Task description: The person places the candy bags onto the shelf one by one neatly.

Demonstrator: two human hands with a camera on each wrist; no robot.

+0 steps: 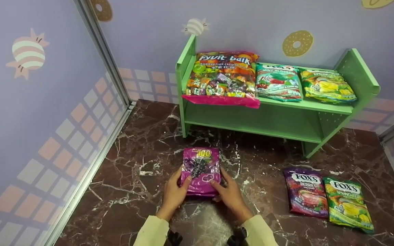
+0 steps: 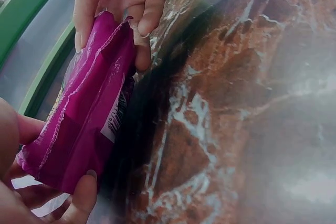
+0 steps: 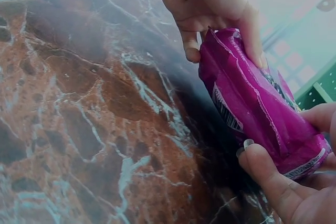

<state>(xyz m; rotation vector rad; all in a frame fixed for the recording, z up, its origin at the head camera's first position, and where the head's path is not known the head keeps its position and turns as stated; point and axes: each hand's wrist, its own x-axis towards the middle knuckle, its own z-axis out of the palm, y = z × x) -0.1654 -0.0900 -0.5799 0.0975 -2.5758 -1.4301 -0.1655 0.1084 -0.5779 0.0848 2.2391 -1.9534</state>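
Observation:
Both hands grip a purple candy bag [image 1: 201, 171] by its two sides, its printed front with "100" and dark grapes facing up. The left hand [image 1: 175, 192] has its thumb on the front at the left edge; the right hand [image 1: 230, 194] mirrors it at the right edge. In the left wrist view, the bag's crimped end seam and a barcode label show on the purple candy bag [image 2: 86, 108]. From the right wrist, the purple candy bag [image 3: 252, 98] appears held above the marble surface, fingers curled beneath it.
A green two-tier shelf [image 1: 251, 126] stands behind, bearing a large fruit chew bag [image 1: 222, 75], a mint blossom bag [image 1: 278, 82] and a yellow-green bag [image 1: 327, 85] on top. At right on the marble surface lie a Fox's berries bag [image 1: 306, 193] and a Fox's yellow-green bag [image 1: 348, 204].

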